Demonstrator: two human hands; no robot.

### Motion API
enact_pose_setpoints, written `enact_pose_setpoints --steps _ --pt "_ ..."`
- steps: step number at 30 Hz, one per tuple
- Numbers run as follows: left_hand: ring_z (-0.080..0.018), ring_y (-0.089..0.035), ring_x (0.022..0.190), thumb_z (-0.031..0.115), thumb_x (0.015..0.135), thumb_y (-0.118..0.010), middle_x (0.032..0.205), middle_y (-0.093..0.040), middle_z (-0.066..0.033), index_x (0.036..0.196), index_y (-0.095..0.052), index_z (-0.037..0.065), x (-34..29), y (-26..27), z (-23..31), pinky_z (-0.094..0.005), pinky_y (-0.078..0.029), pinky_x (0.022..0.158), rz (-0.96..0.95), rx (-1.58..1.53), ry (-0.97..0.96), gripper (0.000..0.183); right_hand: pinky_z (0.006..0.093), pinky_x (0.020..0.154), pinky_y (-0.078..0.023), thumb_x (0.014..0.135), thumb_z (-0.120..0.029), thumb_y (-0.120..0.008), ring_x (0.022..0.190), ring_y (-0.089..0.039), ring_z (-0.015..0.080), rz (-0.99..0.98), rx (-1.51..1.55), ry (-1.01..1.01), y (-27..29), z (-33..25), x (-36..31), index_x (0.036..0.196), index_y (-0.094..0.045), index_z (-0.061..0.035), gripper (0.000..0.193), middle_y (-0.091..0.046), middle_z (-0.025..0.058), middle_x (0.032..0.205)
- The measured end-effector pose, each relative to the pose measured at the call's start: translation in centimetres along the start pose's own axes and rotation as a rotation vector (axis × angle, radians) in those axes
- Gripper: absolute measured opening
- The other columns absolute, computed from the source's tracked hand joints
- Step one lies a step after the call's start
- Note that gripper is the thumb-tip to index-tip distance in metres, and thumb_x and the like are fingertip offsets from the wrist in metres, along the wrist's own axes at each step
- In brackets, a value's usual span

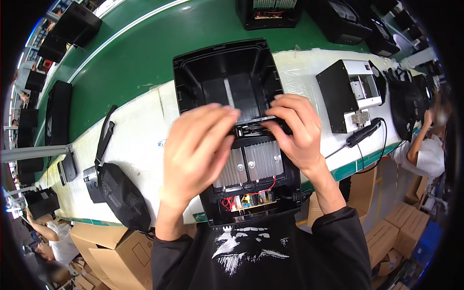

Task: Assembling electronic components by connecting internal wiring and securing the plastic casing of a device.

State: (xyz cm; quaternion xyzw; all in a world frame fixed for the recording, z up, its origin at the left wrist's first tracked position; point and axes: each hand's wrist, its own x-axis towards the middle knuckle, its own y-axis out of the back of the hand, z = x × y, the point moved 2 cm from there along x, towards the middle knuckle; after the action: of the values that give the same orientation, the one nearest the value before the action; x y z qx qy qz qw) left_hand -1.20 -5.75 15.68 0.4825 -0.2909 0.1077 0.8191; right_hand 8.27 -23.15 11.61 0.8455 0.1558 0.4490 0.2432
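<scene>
A deep, open black plastic housing [209, 89] stands in front of me on the work table. Nearer my body lies a black unit [211, 206] with finned metal heat sinks [263, 162], a circuit board [253, 205] and red wires. At the seam between them, the thumb and fingertips of my right hand [302, 130] close on a thin black strip [260, 120]. My left hand [193, 145], smeared by motion, hovers over the left side of the seam. Its fingers bend toward the strip's left end, and I cannot tell whether they touch it.
The white-covered table [140, 125] runs left and right. A black mesh pouch [123, 195] lies to my left. A metal-and-black device [350, 94] and a cable [365, 133] are at right. Cardboard boxes [118, 256] stand below; people [427, 152] work at both sides.
</scene>
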Motion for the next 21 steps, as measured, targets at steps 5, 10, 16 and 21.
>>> enact_pose_setpoints --steps 5,10,16,21 --pt "-0.0226 -0.064 0.076 -0.004 0.069 -0.066 0.083 -0.067 -0.0073 0.097 -0.068 0.006 -0.8 -3.3 -1.0 -0.0323 -0.048 0.069 -0.05 0.041 0.105 0.03 0.0339 0.067 -0.046 0.053 0.001 -0.077 0.081 -0.058 0.0251 -0.076 -0.173 -0.13 -0.3 0.3 0.2 0.073 -0.062 -0.0023 0.026 -0.06 0.0073 0.074" --pt "-0.0219 -0.063 0.071 -0.003 0.07 -0.065 0.08 -0.067 -0.0068 0.094 -0.069 0.006 -1.1 -3.5 -1.4 -0.0315 -0.047 0.064 -0.076 -0.009 0.167 0.026 0.0341 0.073 -0.047 0.055 0.001 -0.076 0.086 -0.058 0.0246 -0.091 -0.026 -0.216 -0.7 0.8 0.1 0.072 -0.062 -0.0022 0.022 -0.062 0.0068 0.082" --pt "-0.0215 -0.064 0.073 -0.001 0.071 -0.065 0.08 -0.068 -0.0067 0.091 -0.069 0.007 -1.1 -4.0 -1.6 -0.0309 -0.047 0.062 -0.078 0.024 0.174 0.022 0.0337 0.074 -0.048 0.056 0.001 -0.076 0.086 -0.059 0.025 -0.038 -0.016 -0.173 -0.4 0.4 -0.2 0.075 -0.064 -0.0011 0.022 -0.064 0.0077 0.086" --pt "-0.0251 -0.063 0.075 0.002 0.077 -0.06 0.081 -0.067 -0.0088 0.093 -0.068 0.005 -1.6 -4.3 -2.3 -0.0341 -0.048 0.069 -0.18 -0.061 0.272 0.019 0.0325 0.072 -0.048 0.061 0.0 -0.075 0.085 -0.06 0.0254 -0.19 -0.174 -0.235 -0.5 0.2 -0.2 0.076 -0.064 -0.0002 0.019 -0.065 0.0093 0.087"
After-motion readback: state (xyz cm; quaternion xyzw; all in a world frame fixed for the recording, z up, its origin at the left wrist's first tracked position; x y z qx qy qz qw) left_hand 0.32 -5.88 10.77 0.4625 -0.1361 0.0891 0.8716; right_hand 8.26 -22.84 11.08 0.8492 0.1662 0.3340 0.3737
